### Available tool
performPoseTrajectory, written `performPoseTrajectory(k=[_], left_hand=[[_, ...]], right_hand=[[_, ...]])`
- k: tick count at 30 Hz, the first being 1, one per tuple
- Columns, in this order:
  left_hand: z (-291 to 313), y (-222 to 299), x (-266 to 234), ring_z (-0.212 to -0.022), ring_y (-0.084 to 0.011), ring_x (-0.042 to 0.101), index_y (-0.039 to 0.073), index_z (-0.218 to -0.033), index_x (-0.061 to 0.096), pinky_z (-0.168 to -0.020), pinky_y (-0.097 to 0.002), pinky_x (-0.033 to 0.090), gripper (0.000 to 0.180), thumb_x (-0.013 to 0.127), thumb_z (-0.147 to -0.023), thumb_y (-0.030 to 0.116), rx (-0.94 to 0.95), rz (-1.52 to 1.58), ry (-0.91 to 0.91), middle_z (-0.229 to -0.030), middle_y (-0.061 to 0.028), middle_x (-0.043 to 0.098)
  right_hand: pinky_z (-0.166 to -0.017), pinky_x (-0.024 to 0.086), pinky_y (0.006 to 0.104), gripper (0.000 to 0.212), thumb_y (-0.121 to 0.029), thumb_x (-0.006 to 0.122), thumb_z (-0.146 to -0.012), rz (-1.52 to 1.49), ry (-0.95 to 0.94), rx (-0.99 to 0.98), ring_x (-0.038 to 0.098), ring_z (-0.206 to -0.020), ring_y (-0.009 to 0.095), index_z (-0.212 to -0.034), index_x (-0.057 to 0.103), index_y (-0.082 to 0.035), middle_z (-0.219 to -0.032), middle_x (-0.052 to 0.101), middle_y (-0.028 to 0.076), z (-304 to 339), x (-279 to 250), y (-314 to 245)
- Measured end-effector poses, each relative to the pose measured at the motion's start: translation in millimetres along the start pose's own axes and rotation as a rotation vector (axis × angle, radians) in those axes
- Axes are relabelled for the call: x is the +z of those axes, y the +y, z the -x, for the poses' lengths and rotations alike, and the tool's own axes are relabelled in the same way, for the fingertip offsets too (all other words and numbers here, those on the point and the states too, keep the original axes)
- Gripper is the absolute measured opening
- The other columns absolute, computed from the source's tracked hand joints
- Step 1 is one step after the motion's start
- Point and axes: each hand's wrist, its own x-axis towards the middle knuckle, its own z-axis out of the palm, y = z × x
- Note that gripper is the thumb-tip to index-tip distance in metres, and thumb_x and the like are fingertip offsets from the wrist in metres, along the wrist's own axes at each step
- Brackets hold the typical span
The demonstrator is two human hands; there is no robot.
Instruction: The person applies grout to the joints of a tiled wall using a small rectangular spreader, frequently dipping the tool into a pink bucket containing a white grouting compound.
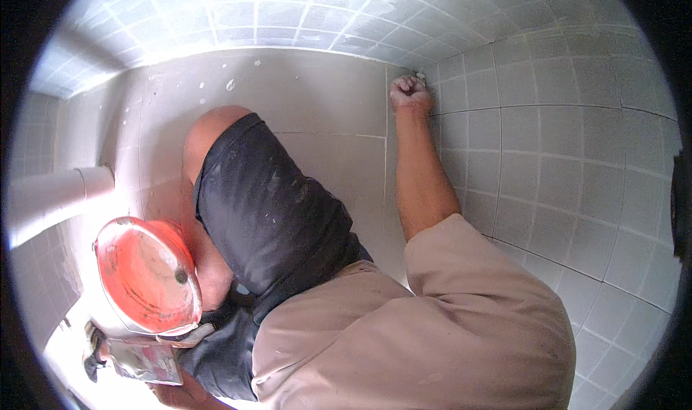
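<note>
My right arm reaches far forward, and my right hand (411,94) is closed in the corner where the floor meets the right wall. Its fingers are curled, and I cannot make out what they hold. A small whitish lump (420,75) shows just past the knuckles. At the lower left, my left hand (170,394) is under a flat rectangular plate (148,361), greyish, shiny and smeared. Most of its fingers are hidden by the plate. A red bucket (148,274), with a residue-stained inside, stands just beyond the plate, beside my bent leg.
Grey tiles with pale joints cover the right wall (555,143) and the far wall (288,13). White spots mark the grey floor (317,93). A thick white pipe (61,197) is at the left. My bent knee (216,132) lies between bucket and right arm.
</note>
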Motion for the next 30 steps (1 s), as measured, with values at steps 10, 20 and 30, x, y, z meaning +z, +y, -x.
performPoseTrajectory(k=[10, 20, 30], left_hand=[[-12.4, 8.7, -12.1, -0.121, -0.0322, 0.055, -0.011, -0.135, 0.043, -0.105, -0.0434, 0.049, 0.045, 0.053, -0.097, 0.011, -0.434, 1.039, 0.002, -0.136, -0.0245, 0.05], [-22.2, 45.4, -11.8, -0.126, -0.0347, 0.052, -0.008, -0.14, 0.039, -0.107, -0.0457, 0.047, 0.054, 0.056, -0.093, 0.014, -0.296, 1.037, -0.139, -0.139, -0.0229, 0.049], [-16.0, 55.8, -11.8, -0.125, -0.0331, 0.053, -0.002, -0.143, 0.038, -0.105, -0.0454, 0.048, 0.061, 0.06, -0.089, 0.014, -0.438, 1.19, -0.144, -0.139, -0.0213, 0.05]], right_hand=[[-0.041, 0.033, 0.0294, 0.015, -0.016, 0.05, -0.085, -0.437, -0.045, 0.013, 0.039, -0.048, 0.015, -0.071, 0.045, -0.013, -0.061, 0.04, -0.001, -27.0, 28.5, 29.9], [-0.043, 0.032, 0.0295, 0.011, -0.01, 0.049, -0.079, -0.616, -0.259, 0.09, 0.036, -0.049, 0.017, -0.069, 0.044, -0.01, -0.061, 0.038, 0.001, -4.3, 63.9, 13.7], [-0.048, 0.034, 0.0305, 0.005, -0.007, 0.048, -0.084, -0.441, -0.349, 0.094, 0.042, -0.055, 0.016, -0.079, 0.047, -0.006, -0.065, 0.04, 0.001, 62.0, 99.9, 13.1]])
